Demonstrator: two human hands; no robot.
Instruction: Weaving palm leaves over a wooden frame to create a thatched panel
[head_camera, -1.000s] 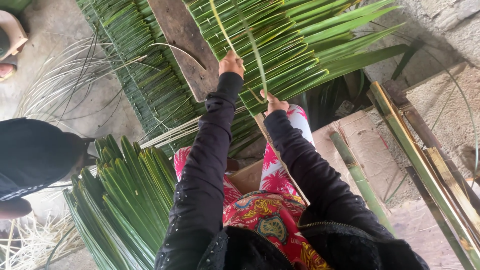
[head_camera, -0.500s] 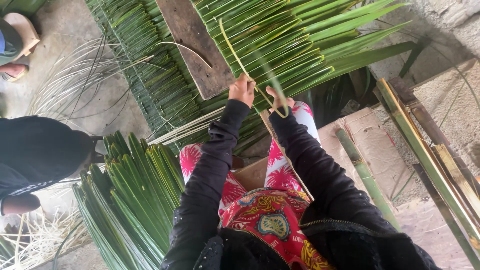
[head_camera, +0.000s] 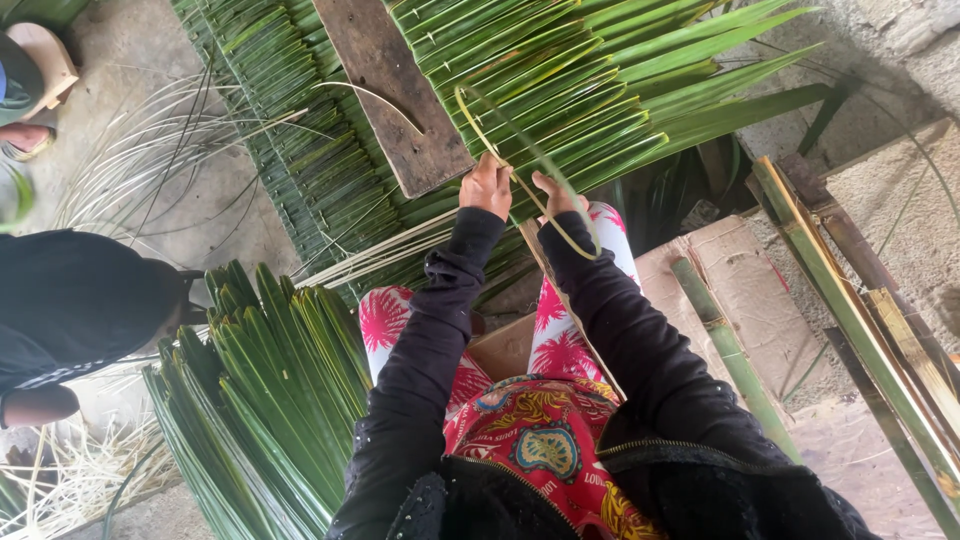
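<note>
1. My left hand (head_camera: 487, 186) is gripping the woven palm-leaf panel's (head_camera: 560, 90) near edge, beside the wooden plank (head_camera: 395, 90).
2. My right hand (head_camera: 556, 193) is pinching a looping green strip (head_camera: 520, 130) just above it.

A bare concrete floor (head_camera: 225, 225) carries everything. A mat of green palm leaves (head_camera: 560, 90) lies across the top of the frame, with a wooden plank (head_camera: 395, 95) on it. A leaf bundle (head_camera: 265, 390) lies lower left, pale strips (head_camera: 130, 140) upper left, bamboo poles (head_camera: 850, 310) at right.
</note>
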